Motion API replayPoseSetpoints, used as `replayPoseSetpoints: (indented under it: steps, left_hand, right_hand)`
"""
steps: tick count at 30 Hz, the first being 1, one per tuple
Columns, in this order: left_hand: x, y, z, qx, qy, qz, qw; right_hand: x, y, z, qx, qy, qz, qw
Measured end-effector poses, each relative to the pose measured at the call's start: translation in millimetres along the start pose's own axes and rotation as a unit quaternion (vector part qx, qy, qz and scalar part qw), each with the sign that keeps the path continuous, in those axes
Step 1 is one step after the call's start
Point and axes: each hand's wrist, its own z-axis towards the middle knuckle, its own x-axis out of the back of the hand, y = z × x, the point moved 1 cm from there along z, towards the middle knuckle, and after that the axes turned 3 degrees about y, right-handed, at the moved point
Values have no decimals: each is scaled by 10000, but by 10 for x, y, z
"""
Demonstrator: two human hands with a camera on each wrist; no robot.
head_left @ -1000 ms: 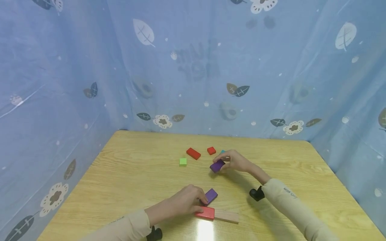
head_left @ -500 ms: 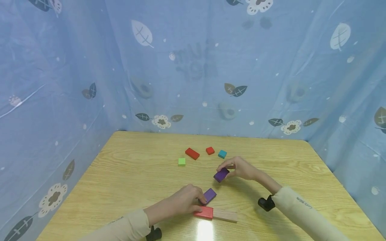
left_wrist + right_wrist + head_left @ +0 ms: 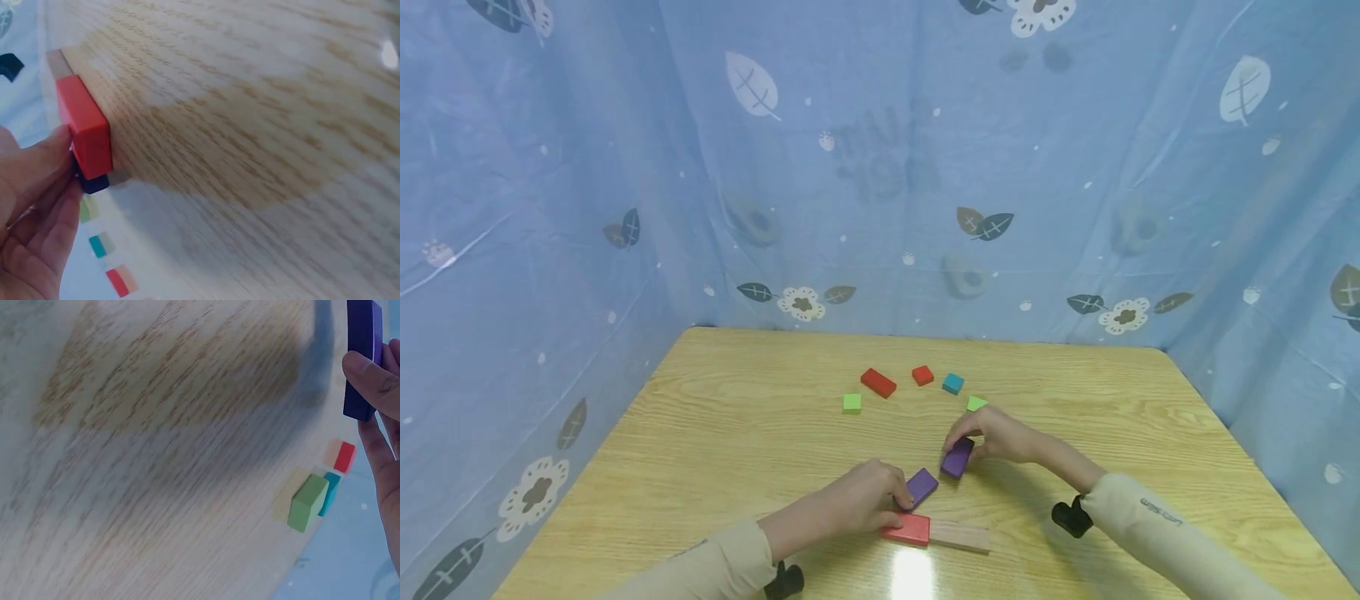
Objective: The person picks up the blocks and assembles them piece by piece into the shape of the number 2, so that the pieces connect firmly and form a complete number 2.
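In the head view, my left hand [image 3: 859, 500] is low over the table with fingers curled. Its thumb touches the red block [image 3: 907, 529] and its fingertips rest at the near end of a purple block [image 3: 921, 488]; the left wrist view shows the thumb on the side of the red block [image 3: 87, 125], the dark block [image 3: 94, 183] just behind. A plain wooden strip [image 3: 959, 536] lies end to end with the red block. To the right, my right hand [image 3: 1000, 435] pinches a second purple block [image 3: 957, 457] between thumb and fingers, tilted above the table.
Farther back on the table [image 3: 737, 433] lie a long red block [image 3: 878, 383], a small red block [image 3: 922, 376], a blue block [image 3: 953, 383] and a green block [image 3: 852, 403]. Another green block [image 3: 976, 403] shows just behind my right hand. A patterned blue curtain [image 3: 880, 208] surrounds the table.
My right hand has come nearer and slightly right with its purple block, turning it more upright. The blue and right-hand green blocks have come into sight. The left hand stays in place.
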Motion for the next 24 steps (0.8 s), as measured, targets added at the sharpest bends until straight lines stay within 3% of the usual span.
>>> replayPoseSetpoints:
  steps: [12, 18, 24]
  left_hand:
    - [-8, -2, -27, 0, -21, -85, 10000]
    - [26, -11, -2, -44, -8, -111, 9999]
    - [9, -36, 11, 77, -110, -193, 9997]
  right_hand:
    - [-141, 62, 176, 176, -106, 90, 9997]
    - [-111, 61, 231, 68, -121, 30, 9999]
    - [-118, 91, 268, 296, -147, -97, 9994]
